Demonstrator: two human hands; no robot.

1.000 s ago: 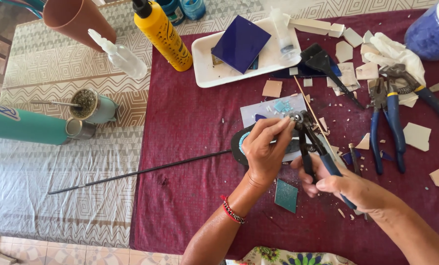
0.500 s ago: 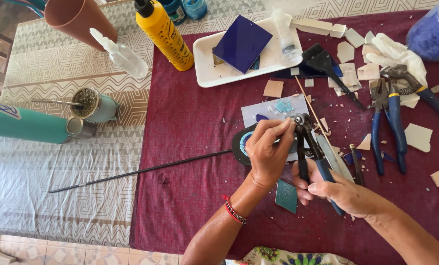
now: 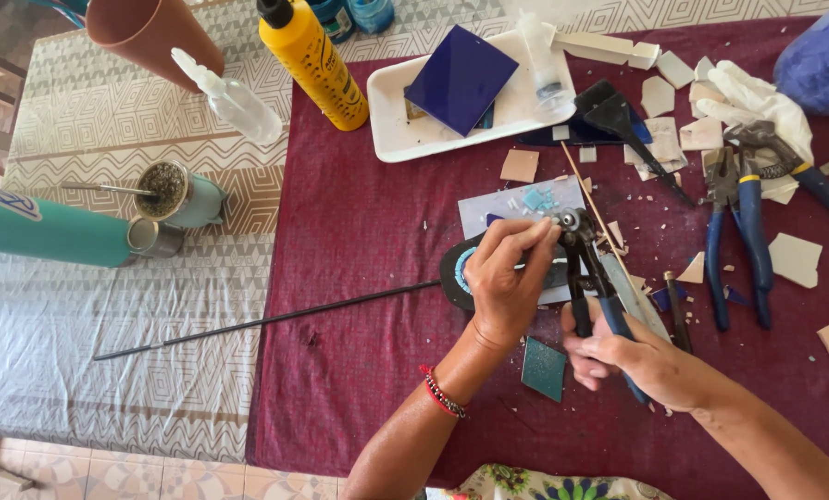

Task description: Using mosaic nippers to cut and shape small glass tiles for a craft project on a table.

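My right hand [image 3: 641, 359] grips the blue handles of wheeled tile nippers [image 3: 588, 268], their jaws pointing away from me. My left hand [image 3: 507, 278] pinches a small tile piece at the nipper jaws; the piece itself is mostly hidden by my fingers. Under the left hand lies a dark oval base with a light blue ring [image 3: 459, 271] on a long thin black rod [image 3: 266, 320]. A teal tile square [image 3: 544, 368] lies on the maroon cloth [image 3: 359, 231] between my wrists.
A white tray [image 3: 396, 139] holds a dark blue tile [image 3: 461, 79]. Yellow bottle [image 3: 314, 65], clear squeeze bottle [image 3: 234, 100], brown cone, teal tube [image 3: 49, 231] and a metal cup stand at left. Blue pliers [image 3: 736, 231], a white glove and tile shards lie at right.
My right hand has slid slightly down the nipper handles. The left hand has stayed at the jaws, fingers pinched.
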